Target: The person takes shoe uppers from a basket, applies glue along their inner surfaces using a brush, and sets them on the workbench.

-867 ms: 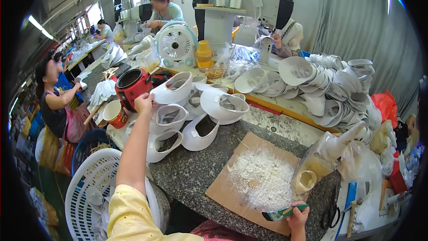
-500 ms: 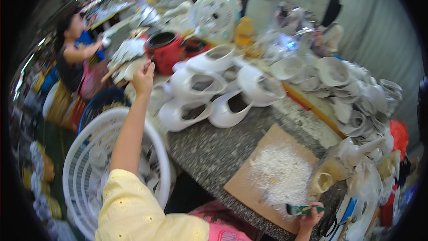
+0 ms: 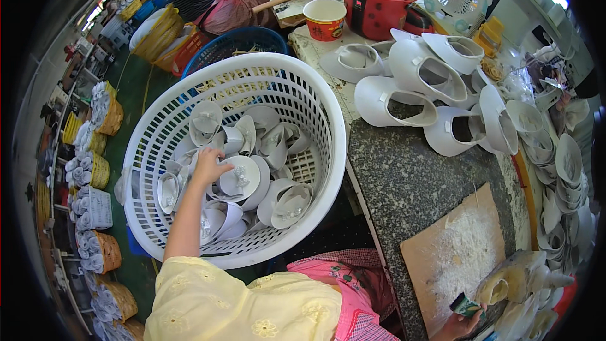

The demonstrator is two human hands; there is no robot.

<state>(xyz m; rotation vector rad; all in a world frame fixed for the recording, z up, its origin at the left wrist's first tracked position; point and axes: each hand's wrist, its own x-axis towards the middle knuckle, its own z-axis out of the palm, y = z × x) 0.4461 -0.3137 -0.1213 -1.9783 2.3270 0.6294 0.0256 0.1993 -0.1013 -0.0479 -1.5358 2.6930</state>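
Stone-topped table [image 3: 401, 173], speckled dark, fills the ground right of the left hand and runs under the right; its near edge drops away between the two hands, beside the white basket. White basket [image 3: 339, 136], slatted, surrounds the left hand: rim all round, mouth open upward, wall closer on the hand's left, more room between hand and right wall, where floor slats show. Blue basket [image 3: 255, 31] sits beyond the white one, ahead of the left hand. Cardboard sheet [image 3: 421, 257] lies just ahead of the right hand, strewn with white flaky matter [image 3: 466, 246]; a stretch of stone separates it from the curled white shells [image 3: 380, 101] grouped farther ahead, their oval openings showing. Red pot [image 3: 372, 17] stands past those shells, far ahead of both hands, a red-and-white tub [image 3: 324, 21] just to its left. Left hand [image 3: 210, 167] is down among white pieces, thumb and forefinger parted, at the edge of one white piece [image 3: 247, 172]; cannot tell whether it grips. That piece lies just right of the fingers, oval face upward, long axis slanting lower left to upper right. Right hand [image 3: 464, 325], partly cut off by the frame, is closed round a green tool [image 3: 466, 305] over the cardboard's near part; dark end points up and left, away from the hand, long axis slanting down to the right.
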